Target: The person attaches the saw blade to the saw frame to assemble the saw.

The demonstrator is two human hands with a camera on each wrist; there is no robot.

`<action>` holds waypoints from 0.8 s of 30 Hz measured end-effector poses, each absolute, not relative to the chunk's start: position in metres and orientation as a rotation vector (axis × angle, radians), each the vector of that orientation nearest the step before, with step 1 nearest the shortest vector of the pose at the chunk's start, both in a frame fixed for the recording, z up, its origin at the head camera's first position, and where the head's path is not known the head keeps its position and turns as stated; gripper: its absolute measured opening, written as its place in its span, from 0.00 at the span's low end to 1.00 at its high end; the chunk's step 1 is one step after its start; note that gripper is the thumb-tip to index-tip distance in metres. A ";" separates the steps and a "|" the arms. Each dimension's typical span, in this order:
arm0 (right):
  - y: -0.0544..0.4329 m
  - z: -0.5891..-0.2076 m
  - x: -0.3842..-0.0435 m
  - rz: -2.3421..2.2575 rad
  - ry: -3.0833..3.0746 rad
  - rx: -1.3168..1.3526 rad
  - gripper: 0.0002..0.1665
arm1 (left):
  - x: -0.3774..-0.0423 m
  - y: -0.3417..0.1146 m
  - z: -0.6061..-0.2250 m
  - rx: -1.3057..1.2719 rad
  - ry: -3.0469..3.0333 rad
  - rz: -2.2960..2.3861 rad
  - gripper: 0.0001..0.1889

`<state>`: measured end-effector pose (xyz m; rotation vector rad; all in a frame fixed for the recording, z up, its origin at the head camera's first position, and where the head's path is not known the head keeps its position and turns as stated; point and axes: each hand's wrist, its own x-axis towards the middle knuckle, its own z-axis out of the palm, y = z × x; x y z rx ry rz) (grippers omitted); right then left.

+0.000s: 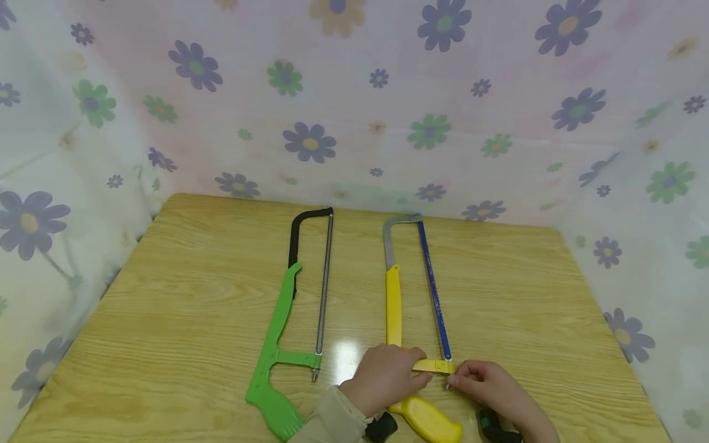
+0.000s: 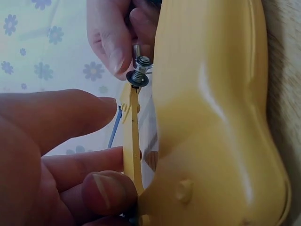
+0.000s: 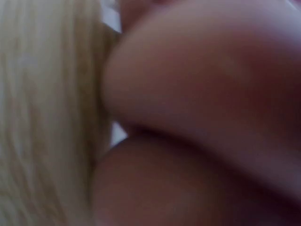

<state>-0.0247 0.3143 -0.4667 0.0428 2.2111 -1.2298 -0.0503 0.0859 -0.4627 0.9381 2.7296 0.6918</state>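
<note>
A yellow-handled hacksaw [image 1: 394, 301] with a grey front frame and a blue blade [image 1: 434, 289] lies on the table. My left hand [image 1: 388, 376] grips its yellow crossbar [image 2: 132, 141], fingers curled round the bar beside the handle. At the bar's outer end, a threaded screw carries a wing nut [image 2: 139, 63]. My right hand [image 1: 490, 384] pinches this wing nut between thumb and finger. Blurred fingers [image 3: 188, 89] fill most of the right wrist view and hide the nut there.
A green hacksaw [image 1: 277, 320] with a black front frame and a grey blade lies to the left. Black wrist gear [image 1: 382, 426] shows at the bottom edge. Flowered cloth [image 1: 354, 111] hangs behind and beside the wooden table [image 1: 183, 295].
</note>
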 end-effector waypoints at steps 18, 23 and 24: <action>0.316 -0.469 -0.025 -1.218 2.257 0.029 0.19 | -0.050 0.084 -0.461 0.938 2.721 0.681 0.16; 0.317 -0.469 -0.024 -1.165 2.266 0.045 0.19 | -0.050 0.085 -0.460 0.925 2.705 0.671 0.17; 0.317 -0.468 -0.024 -1.159 2.264 0.048 0.19 | -0.050 0.085 -0.460 0.926 2.704 0.667 0.17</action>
